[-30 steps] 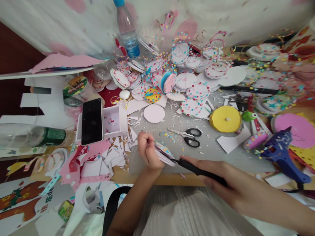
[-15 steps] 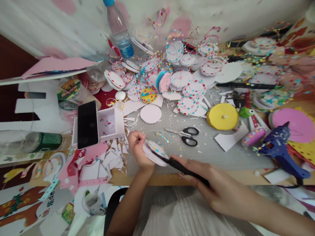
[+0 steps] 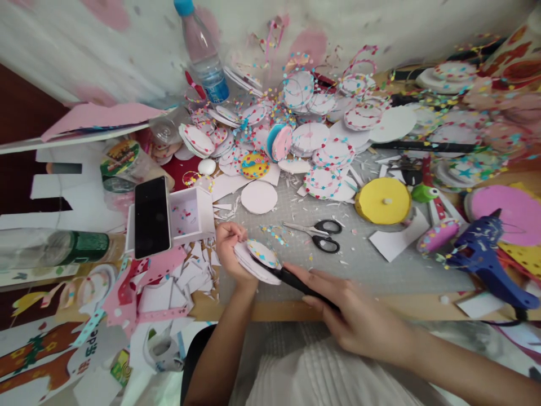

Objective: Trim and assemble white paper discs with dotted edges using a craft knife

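My left hand (image 3: 231, 251) has its fingers curled around a stack of round white paper discs (image 3: 247, 265). On the stack's upper side sits a smaller disc (image 3: 262, 252) edged with coloured confetti bits. My right hand (image 3: 344, 316) grips a long, slim black-handled tool (image 3: 306, 285). The tool's dark tip reaches along the edge between the smaller disc and the stack; its exact shape is hidden. Beyond the hands, small scissors (image 3: 316, 232) with black handles lie on the grey cutting mat (image 3: 359, 265). Blue and yellow confetti strands (image 3: 274, 234) rest near my left hand.
Many decorated paper discs (image 3: 310, 135) pile up at the back beside a water bottle (image 3: 207, 56). A phone (image 3: 152, 217) lies on a white box (image 3: 192, 211) at left. Right of the mat are a yellow round piece (image 3: 382, 200) and a blue glue gun (image 3: 490, 254).
Both hands have shifted slightly left, carrying the disc stack and the black-handled tool with them. The tool's tip stays against the smaller disc's edge.
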A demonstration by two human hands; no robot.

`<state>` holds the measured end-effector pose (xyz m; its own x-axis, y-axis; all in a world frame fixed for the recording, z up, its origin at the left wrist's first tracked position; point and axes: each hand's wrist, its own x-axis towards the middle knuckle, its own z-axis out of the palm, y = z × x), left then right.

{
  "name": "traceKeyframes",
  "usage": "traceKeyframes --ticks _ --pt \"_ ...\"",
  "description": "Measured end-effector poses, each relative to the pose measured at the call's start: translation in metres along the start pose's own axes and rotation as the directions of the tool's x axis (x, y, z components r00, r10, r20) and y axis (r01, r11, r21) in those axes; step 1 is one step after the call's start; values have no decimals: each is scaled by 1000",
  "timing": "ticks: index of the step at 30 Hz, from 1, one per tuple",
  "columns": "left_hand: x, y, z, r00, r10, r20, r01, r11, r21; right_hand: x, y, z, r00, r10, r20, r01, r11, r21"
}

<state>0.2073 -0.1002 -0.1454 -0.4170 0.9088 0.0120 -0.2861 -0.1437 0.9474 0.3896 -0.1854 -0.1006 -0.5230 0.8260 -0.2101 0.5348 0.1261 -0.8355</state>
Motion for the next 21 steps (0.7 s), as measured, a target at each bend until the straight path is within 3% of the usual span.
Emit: traceKeyframes --ticks 8,21 --pt "10 1 -5 994 -105 30 106 993 -60 15 2 7 999 -41 -9 40 999 -32" --pt "0 -3 -3 998 31 -51 -27 996 86 -11 -21 -18 998 65 -9 -66 998 -26"
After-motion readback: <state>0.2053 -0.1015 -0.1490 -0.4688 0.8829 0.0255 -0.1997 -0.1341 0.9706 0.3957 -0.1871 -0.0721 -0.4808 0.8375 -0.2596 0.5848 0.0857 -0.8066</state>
